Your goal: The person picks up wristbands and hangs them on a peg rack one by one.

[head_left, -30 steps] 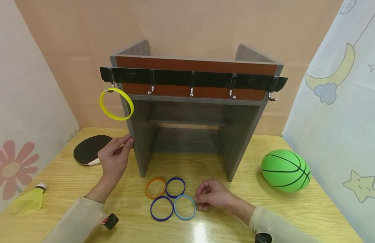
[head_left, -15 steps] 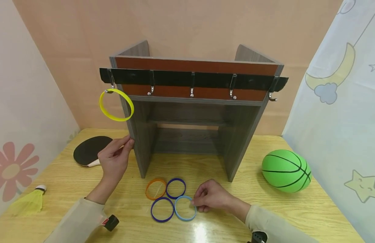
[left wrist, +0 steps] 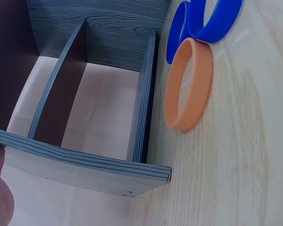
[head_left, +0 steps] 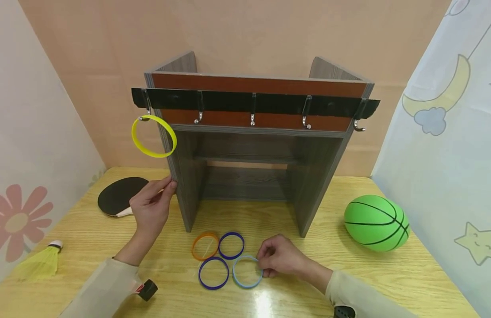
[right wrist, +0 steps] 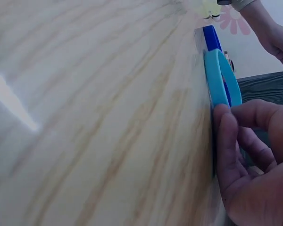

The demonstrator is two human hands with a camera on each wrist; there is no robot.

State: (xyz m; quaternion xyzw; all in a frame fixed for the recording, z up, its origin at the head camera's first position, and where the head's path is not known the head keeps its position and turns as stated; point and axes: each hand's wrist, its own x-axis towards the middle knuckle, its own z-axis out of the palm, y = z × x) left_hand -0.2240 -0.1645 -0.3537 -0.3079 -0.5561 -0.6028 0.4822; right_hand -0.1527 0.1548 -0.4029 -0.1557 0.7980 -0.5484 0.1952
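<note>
My right hand pinches the light blue silicone wristband at its right side, between thumb and forefinger, low over the table. To its left lie an orange wristband and two dark blue ones, the nearer wristband and the farther wristband. Thumb and fingertips of my left hand grip the front edge of the left side panel of a grey wooden shelf. A yellow wristband hangs on the leftmost metal hook of the black strip across the shelf's front.
Behind my left hand lies a black table tennis paddle. A yellow shuttlecock is at the left edge of the table. On the right sits a green ball with black lines. Printed cloth walls surround the table.
My right hand has taken hold of the light blue wristband and shifted it slightly right, away from the dark blue ones. My left hand stays on the shelf panel.
</note>
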